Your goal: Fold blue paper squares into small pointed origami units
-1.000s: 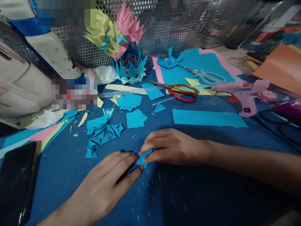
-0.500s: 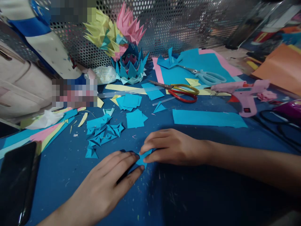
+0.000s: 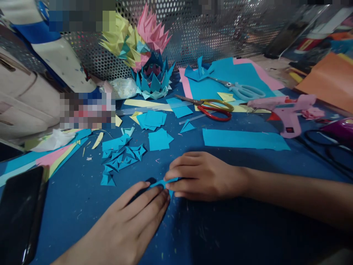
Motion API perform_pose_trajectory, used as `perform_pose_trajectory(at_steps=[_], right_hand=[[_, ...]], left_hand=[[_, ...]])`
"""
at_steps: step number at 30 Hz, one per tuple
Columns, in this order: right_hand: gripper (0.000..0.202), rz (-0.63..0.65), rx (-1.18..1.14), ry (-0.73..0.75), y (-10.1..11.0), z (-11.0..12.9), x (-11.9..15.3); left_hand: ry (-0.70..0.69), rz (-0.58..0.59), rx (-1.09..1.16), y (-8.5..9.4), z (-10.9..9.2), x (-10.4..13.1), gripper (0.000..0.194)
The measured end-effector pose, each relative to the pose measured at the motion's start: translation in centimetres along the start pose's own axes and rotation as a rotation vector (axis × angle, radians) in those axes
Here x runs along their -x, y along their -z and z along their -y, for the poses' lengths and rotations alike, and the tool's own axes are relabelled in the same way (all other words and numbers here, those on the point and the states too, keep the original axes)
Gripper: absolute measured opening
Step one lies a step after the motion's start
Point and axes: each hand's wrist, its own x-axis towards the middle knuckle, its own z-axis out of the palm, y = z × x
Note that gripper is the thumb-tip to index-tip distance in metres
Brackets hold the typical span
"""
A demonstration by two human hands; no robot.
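Observation:
A small blue paper piece [image 3: 160, 183] lies on the dark blue table between my hands, mostly covered by fingers. My left hand [image 3: 140, 213] presses its fingertips on the paper's left and lower part. From the right, my right hand [image 3: 204, 176] has its fingers closed on the paper's other side. Folded blue triangles [image 3: 122, 158] lie in a cluster beyond my left hand. Blue paper squares [image 3: 158, 140] are stacked just past my fingers, with another stack [image 3: 151, 119] behind.
Red-and-yellow scissors [image 3: 215, 110], a long blue strip [image 3: 245, 139] and a pink glue gun [image 3: 289, 110] lie to the right. Light-blue scissors [image 3: 245, 90] rest on paper sheets. A paper flower [image 3: 153, 79] stands at the back; a black phone [image 3: 22, 213] lies left.
My left hand's fingers have shifted over the paper, the thumb side moving in close to the others. My right fingertips have shifted slightly on the paper.

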Motion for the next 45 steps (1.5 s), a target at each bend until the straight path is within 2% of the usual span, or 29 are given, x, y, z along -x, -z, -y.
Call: perform_pose_trajectory(at_steps=[4, 9, 13, 21, 26, 31, 34, 37, 39, 40, 41, 45], right_hand=[[0.022, 0.003, 0.080, -0.035, -0.1, 0.3, -0.1], [0.033, 0.091, 0.117, -0.094, 0.0, 0.8, -0.6], [0.040, 0.158, 0.116, -0.106, -0.3, 1.1, -1.1], [0.045, 0.174, 0.122, -0.122, -1.3, 1.2, -1.5], [0.030, 0.108, 0.128, -0.146, 0.3, 1.0, -1.3], [0.027, 0.222, 0.227, -0.152, 3.1, 2.0, -1.3], [0.025, 0.264, 0.274, -0.138, 3.6, 2.3, -1.2], [0.028, 0.185, 0.263, -0.159, 3.0, 1.6, -0.8], [0.037, 0.003, 0.239, -0.149, 2.3, 0.8, -0.6], [0.040, -0.042, 0.207, -0.115, 1.9, 0.5, -0.5], [0.040, -0.052, 0.170, -0.128, 1.5, 0.2, -0.5], [0.038, 0.060, 0.113, -0.103, 0.6, 0.0, -1.0]], left_hand=[[-0.019, -0.003, -0.102, 0.2, -0.7, -0.1, 0.034], [-0.052, 0.016, -0.267, 0.8, -1.7, -0.7, 0.041], [-0.031, -0.012, -0.296, 0.4, -2.4, -0.7, 0.037], [-0.025, -0.019, -0.311, 0.0, -2.6, -0.6, 0.035], [-0.024, -0.042, -0.275, -0.2, -2.7, -0.4, 0.035], [-0.019, -0.033, -0.245, -0.4, -2.6, 0.0, 0.035], [-0.017, -0.013, -0.222, -0.3, -2.2, 0.1, 0.037], [-0.027, -0.040, -0.150, 0.0, -1.5, -0.1, 0.034], [-0.029, -0.079, -0.111, 0.3, -1.1, -0.3, 0.033], [-0.031, -0.098, -0.100, 0.4, -1.0, -0.4, 0.032], [-0.036, -0.112, -0.093, 0.5, -1.0, -0.4, 0.032], [-0.078, -0.141, -0.076, 0.6, -0.9, -0.2, 0.030]])
